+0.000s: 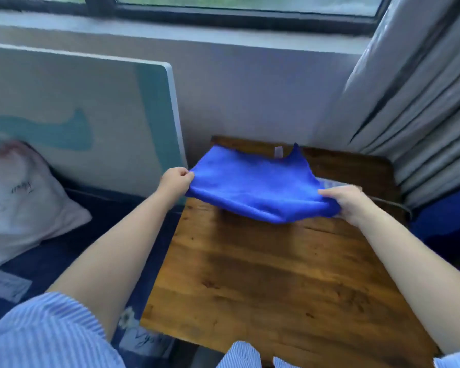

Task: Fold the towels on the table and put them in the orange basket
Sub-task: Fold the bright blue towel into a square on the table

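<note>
Two hands, one blue towel [252, 184] stretched between them above the far half of the wooden table [263, 274]. Left hand [176, 181]: fingers pinched shut on the left edge, arm near straight. Right hand [348, 201]: fingers clamped on the bunched right edge, palm turned inward. Likely tensioning the cloth to square up a fold. Orange basket not in view.

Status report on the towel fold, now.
Left hand pinching blue towel at its left edge; right hand gripping its right end. Towel doubled, lifted over wooden table. Orange basket not in view. Nothing obstructing.
</note>
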Demonstrator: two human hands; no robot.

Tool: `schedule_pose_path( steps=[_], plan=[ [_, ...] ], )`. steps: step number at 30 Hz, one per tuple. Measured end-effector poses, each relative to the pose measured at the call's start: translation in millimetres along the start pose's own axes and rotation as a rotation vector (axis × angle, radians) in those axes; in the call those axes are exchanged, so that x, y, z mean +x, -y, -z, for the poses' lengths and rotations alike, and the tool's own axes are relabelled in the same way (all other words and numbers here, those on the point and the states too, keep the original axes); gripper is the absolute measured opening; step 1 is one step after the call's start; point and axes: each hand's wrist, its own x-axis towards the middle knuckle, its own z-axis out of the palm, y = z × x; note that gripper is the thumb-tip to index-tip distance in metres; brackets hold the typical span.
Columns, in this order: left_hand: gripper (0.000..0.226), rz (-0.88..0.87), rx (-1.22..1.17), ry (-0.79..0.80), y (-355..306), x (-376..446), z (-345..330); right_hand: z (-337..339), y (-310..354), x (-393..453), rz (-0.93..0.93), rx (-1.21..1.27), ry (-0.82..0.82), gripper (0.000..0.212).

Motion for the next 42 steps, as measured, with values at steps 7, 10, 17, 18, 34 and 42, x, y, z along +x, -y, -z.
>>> schedule_pose_path(
  steps=[7,10,17,18,34,42],
  plan=[
    [0.030,0.089,0.500,0.455,85,-52,-63,-28,-98,-10,-0.192,-0.648,0.016,0.035],
    [0.023,0.155,0.574,0.544,106,-67,-75,-32,-114,-20,-0.195,-0.717,0.026,0.039],
    [0.029,0.362,0.599,0.639,142,-95,-83,-15,-183,-48,-0.378,-0.706,0.040,0.038],
    [0.027,0.380,0.625,0.680,146,-99,-84,-12,-193,-52,-0.392,-0.771,0.044,0.038],
    [0.030,0.300,0.769,0.611,129,-70,-110,-13,-178,0,-0.102,-0.986,-0.009,0.011],
    [0.023,0.129,0.780,0.456,58,7,-144,-27,-122,92,0.164,-1.022,-0.036,0.037]
  ],
)
